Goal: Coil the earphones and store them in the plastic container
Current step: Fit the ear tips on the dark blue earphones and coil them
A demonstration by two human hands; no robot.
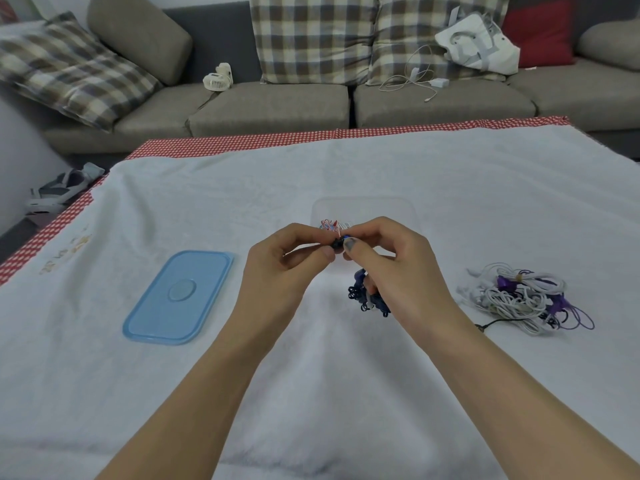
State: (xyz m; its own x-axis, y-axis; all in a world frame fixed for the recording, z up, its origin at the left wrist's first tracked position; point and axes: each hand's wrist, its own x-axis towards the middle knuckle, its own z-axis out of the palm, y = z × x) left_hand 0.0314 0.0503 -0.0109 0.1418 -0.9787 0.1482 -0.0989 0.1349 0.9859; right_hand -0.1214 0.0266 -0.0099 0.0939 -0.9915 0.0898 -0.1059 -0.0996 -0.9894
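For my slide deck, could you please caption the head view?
Both hands, left hand and right hand, pinch dark blue earphones before the clear container.

Behind the counter [346, 393] with its white towel [242, 188] over red dotted cloth [242, 143] — a grey sofa [270, 105]. Loaded with plaid pillows [311, 39], one more plaid pillow [69, 67] flopped at the left end, plain taupe cushion [138, 32] leaning beside it. Small white fan [217, 77] on the seat, white charger with tangled cable [420, 79] further right, white tote bag [478, 43] against a red cushion [540, 32]. Down on the floor at left — sandals [57, 194].
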